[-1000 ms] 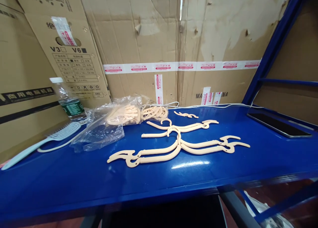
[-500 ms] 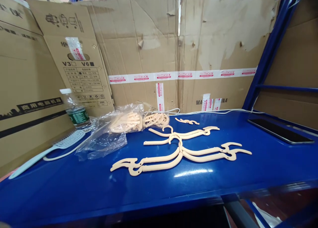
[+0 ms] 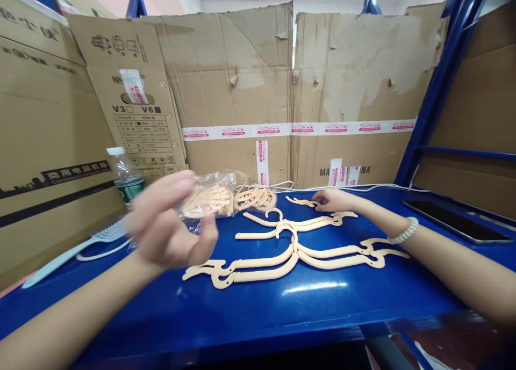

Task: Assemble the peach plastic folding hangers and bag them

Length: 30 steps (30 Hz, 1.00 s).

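My left hand (image 3: 169, 222) is raised over the left side of the table, slightly blurred, its thumb apart from the half-bent fingers and nothing in it. At the back, my right hand (image 3: 332, 200) has its fingertips closed on small curved beige hanger end pieces (image 3: 300, 201). In front of it lies a partly assembled hanger (image 3: 310, 221) with a hook and arms, only its right side carrying end pieces. Nearer to me is another beige folding hanger (image 3: 262, 275), with end pieces on both sides. Its hook overlaps the rear one.
Clear bags hold beige hanger arms (image 3: 213, 201) and hooks (image 3: 256, 199). A water bottle (image 3: 129, 187) and pale blue hairbrush (image 3: 68, 257) are at left; a dark tablet or phone (image 3: 455, 219) lies right. Cardboard (image 3: 237, 101) walls the blue table (image 3: 258, 311).
Both hands have come into view. The left rose over the bag side, and the right reached the small end pieces at the back. The hangers look unmoved; the camera has shifted slightly.
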Tool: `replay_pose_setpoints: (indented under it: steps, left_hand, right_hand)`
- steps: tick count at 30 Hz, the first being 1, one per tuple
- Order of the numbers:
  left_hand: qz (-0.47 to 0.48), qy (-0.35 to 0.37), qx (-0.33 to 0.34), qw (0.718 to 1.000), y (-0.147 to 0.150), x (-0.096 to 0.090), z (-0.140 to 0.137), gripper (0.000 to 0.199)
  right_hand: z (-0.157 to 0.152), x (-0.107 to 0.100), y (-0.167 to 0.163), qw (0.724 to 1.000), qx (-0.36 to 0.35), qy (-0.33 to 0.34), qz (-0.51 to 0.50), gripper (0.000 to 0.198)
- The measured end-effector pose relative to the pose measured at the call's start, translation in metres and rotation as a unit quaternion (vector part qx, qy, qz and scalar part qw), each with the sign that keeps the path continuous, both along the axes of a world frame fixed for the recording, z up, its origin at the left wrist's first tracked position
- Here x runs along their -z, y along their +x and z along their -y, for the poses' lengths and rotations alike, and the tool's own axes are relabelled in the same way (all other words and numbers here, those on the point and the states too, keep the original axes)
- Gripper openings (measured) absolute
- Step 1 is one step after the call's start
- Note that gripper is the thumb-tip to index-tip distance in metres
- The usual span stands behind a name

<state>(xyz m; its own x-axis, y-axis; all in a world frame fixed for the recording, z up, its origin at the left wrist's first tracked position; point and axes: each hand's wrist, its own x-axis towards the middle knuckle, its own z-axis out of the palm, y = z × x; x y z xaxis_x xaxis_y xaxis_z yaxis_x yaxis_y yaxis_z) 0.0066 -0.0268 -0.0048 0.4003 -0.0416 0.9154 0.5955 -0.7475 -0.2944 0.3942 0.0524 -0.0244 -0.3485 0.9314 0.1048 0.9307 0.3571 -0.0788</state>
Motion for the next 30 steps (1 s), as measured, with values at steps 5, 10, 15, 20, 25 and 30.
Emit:
replay_pose_setpoints:
  steps: [5, 10, 15, 20, 25, 30]
  left_hand:
    - [-0.09, 0.0, -0.05, 0.995, 0.016, 0.017, -0.005, 0.073]
    - [-0.143, -0.085, -0.051, 0.985, 0.02, 0.023, -0.005, 0.058]
    - [-0.178, -0.161, -0.081, 0.967, 0.019, 0.025, -0.003, 0.046]
    - [-0.191, -0.216, -0.065, 0.955, 0.019, 0.03, -0.004, 0.042]
    - [-0.134, -0.315, -0.013, 0.939, 0.021, 0.03, -0.001, 0.041]
    - [-0.022, -0.494, 0.085, 0.865, 0.033, 0.032, 0.008, 0.035]
  right_hand:
    - [-0.014, 0.021, 0.006, 1.0, 0.012, 0.012, 0.003, 0.035]
    - [-0.023, 0.024, 0.007, 0.999, 0.032, 0.036, 0.006, 0.024]
    - [-0.021, 0.027, 0.004, 0.997, 0.032, 0.07, 0.009, 0.026]
    - [-0.011, 0.013, 0.01, 0.991, 0.042, 0.128, -0.005, 0.029]
    - [0.008, -0.01, 0.019, 0.961, 0.061, 0.194, -0.189, 0.016]
    - [0.042, -0.018, -0.01, 0.883, -0.001, 0.037, -0.468, 0.01]
